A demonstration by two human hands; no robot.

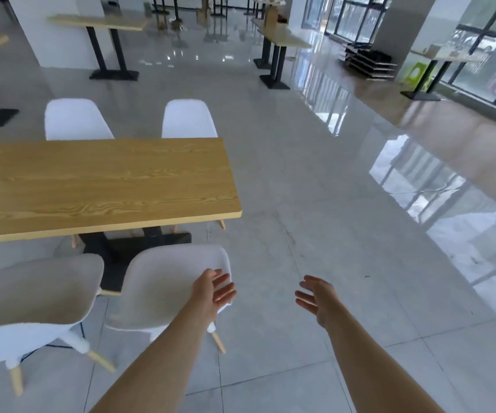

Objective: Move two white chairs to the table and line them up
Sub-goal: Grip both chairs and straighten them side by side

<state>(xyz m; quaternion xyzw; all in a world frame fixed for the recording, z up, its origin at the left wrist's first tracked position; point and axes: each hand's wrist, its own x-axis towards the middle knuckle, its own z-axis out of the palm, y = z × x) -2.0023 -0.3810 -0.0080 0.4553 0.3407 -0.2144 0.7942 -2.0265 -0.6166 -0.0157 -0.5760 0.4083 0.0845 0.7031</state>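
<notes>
A person's bare left hand (pixel 215 289) and right hand (pixel 315 296) hover over the grey tiled floor (pixel 315 204), fingers spread, palms facing each other, holding nothing. The left hand overlaps the right rim of a white moulded plastic chair with pale wooden legs (pixel 166 290); whether it touches cannot be told. A second matching white chair (pixel 35 290) stands just beside it, both along the near edge of the light wood-grain tabletop (pixel 106 183). Two more white chair backs (pixel 75 120) rise beyond the far edge.
</notes>
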